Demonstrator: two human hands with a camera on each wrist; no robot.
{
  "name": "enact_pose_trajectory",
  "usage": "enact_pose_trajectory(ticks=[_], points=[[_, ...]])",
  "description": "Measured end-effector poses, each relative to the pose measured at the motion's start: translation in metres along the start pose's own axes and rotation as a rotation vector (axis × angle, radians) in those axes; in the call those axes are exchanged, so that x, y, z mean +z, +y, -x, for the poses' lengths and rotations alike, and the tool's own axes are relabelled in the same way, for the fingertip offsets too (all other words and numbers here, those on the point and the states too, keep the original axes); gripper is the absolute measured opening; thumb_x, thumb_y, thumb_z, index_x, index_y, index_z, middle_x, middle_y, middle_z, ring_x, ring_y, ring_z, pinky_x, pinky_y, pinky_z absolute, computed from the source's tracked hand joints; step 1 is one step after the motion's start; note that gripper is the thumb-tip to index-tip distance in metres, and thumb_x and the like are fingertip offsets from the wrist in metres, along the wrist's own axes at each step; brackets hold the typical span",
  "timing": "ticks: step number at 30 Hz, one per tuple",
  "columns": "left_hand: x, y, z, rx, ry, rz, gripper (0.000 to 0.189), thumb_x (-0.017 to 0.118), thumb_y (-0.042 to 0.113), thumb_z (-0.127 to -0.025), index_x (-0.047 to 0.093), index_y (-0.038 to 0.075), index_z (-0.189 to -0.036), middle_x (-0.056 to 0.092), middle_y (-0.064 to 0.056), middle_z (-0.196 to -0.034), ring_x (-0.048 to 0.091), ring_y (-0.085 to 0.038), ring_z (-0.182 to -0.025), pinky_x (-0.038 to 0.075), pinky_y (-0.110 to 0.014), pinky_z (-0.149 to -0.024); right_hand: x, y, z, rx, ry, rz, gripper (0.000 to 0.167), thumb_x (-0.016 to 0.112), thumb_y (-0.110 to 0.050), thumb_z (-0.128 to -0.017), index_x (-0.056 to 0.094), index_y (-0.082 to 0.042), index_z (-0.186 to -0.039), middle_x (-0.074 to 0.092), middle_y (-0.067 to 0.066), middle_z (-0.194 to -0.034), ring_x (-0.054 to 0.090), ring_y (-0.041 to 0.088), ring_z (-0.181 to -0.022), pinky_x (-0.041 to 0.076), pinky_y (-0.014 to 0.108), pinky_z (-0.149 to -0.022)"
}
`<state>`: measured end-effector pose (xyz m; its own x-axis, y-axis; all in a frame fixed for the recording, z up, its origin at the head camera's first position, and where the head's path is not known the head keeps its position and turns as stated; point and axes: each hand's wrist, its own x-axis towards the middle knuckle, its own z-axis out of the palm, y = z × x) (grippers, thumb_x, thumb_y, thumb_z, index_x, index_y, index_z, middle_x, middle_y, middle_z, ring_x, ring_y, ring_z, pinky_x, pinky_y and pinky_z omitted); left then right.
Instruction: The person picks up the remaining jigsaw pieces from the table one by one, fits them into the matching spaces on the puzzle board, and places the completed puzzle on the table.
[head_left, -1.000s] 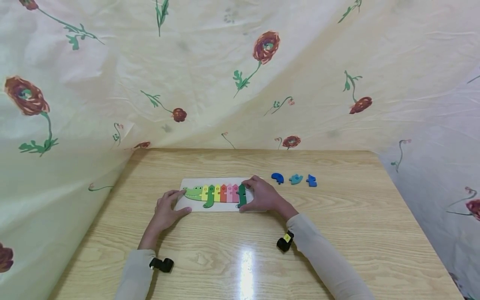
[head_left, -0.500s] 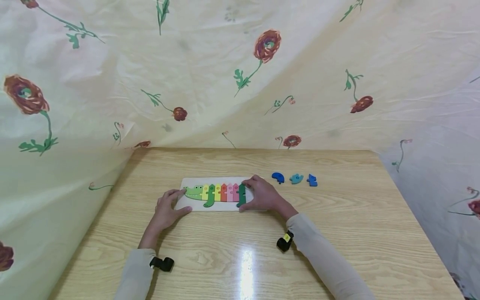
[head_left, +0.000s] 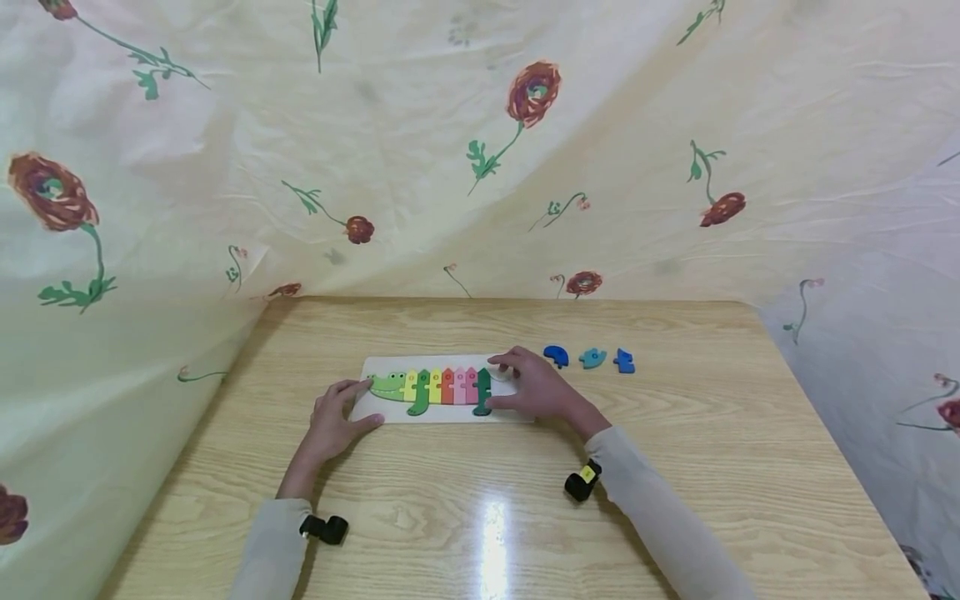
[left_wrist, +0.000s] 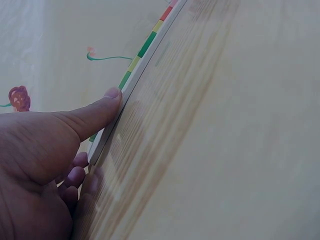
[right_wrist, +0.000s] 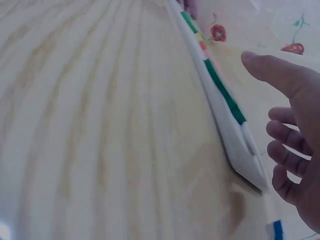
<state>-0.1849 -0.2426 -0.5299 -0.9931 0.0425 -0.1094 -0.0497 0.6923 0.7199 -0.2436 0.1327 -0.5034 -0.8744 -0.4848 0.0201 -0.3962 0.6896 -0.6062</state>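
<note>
A white puzzle board [head_left: 442,414] lies on the table with a crocodile made of coloured pieces set in it. My left hand [head_left: 332,421] holds the board's left end, thumb on the near edge and a finger by the light green head piece [head_left: 388,384]. In the left wrist view the other fingers curl at the board's end. My right hand [head_left: 536,385] hovers over the board's right end beside the dark green leg piece [head_left: 483,396], thumb and fingers apart with nothing between them. The right wrist view shows the thumb [right_wrist: 272,70] raised off the board.
Three loose blue puzzle pieces lie in a row right of the board: a dark curved one [head_left: 556,356], a lighter one [head_left: 592,358] and a stepped one [head_left: 624,361]. A flowered cloth [head_left: 420,250] hangs behind the wooden table [head_left: 420,508].
My right hand has let go of the dark green leg piece and moved slightly up and right. That piece now sits straighter in the board. The left hand has stayed in place.
</note>
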Motion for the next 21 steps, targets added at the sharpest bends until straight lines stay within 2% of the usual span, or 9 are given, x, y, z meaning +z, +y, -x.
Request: enact_pose_trajectory(ticks=[6,10,16,21], points=[[0.001,0.002,0.0,-0.017,0.001,0.001,0.075,0.08,0.033,-0.09,0.047,0.014,-0.154,0.031,-0.022,-0.159,0.025,-0.046,-0.14,0.024,-0.067,-0.112,-0.023,0.002,0.011,-0.046,0.028,-0.001,0.062,0.08,-0.046,-0.087,0.065,-0.013,-0.137,0.064,0.004,-0.116,0.058,0.021,-0.102,0.052,0.036,-0.081],[0.002,0.002,0.0,-0.015,0.001,-0.006,0.075,0.08,0.033,-0.09,0.047,0.014,-0.154,0.031,-0.022,-0.159,0.026,-0.046,-0.14,0.024,-0.066,-0.112,-0.042,0.005,0.021,-0.098,0.071,0.002,0.057,0.078,-0.041,-0.09,0.066,-0.008,-0.134,0.066,0.01,-0.116,0.061,0.026,-0.102,0.052,0.04,-0.079],[0.002,0.003,0.0,-0.012,0.002,-0.001,0.075,0.08,0.033,-0.09,0.047,0.013,-0.154,0.031,-0.022,-0.158,0.025,-0.046,-0.14,0.023,-0.067,-0.112,-0.073,0.018,0.037,-0.144,0.15,0.008,0.052,0.079,-0.036,-0.09,0.067,-0.008,-0.132,0.067,0.015,-0.114,0.063,0.034,-0.101,0.054,0.05,-0.08],[0.002,0.003,0.0,-0.015,0.004,0.0,0.075,0.08,0.034,-0.09,0.047,0.014,-0.154,0.031,-0.022,-0.159,0.025,-0.046,-0.141,0.023,-0.067,-0.113,-0.097,0.033,0.051,-0.155,0.209,0.016,0.052,0.081,-0.032,-0.088,0.068,-0.008,-0.132,0.067,0.011,-0.11,0.064,0.036,-0.097,0.054,0.05,-0.075]])
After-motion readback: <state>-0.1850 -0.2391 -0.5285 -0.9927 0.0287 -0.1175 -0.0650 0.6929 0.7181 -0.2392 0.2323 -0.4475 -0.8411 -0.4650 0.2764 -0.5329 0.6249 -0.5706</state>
